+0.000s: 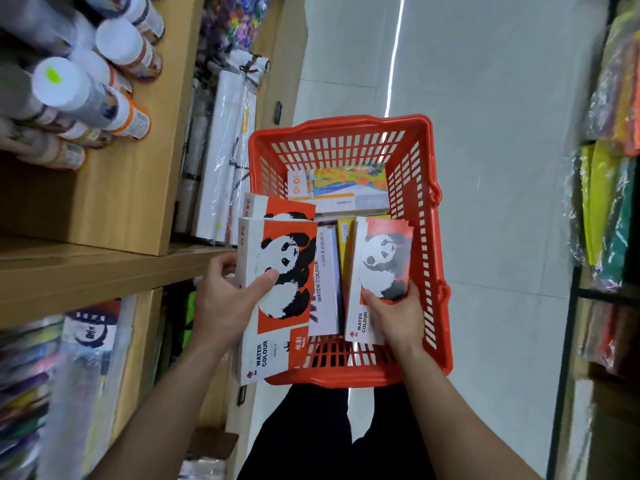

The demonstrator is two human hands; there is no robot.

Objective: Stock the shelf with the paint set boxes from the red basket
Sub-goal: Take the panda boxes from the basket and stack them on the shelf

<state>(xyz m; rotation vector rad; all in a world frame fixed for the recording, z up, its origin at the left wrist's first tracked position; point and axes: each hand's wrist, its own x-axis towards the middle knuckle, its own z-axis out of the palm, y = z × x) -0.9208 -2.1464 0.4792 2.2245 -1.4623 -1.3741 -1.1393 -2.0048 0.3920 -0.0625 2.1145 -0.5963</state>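
At nine o'clock is the shelf [104,268], a bare wooden board with white tubes [79,88] on the board above it. Some boxes must go there, and none of the panda boxes is on it yet.

The left hand [225,303] is closed on two panda boxes [277,289], stacked one on the other. The thumb presses on top and the fingers curl round the left edge. The stack hangs partly over the left rim of the basket, at about seven o'clock from its middle. I think this is the risky bit. Two boxes in one hand can slide apart, and the back one could slip out and fall to the floor [502,168].

In the middle is the red basket [440,258], sitting on the floor. More boxes [343,188] lie inside it, flat at twelve o'clock and on edge in the middle.

At three o'clock the right hand [398,320] is closed on one more panda box [381,265], low down near its end, inside the basket. Held so low, the box could tip over, or catch on the basket wall as it comes up.

With both hands full, nothing is free to catch a box that falls.
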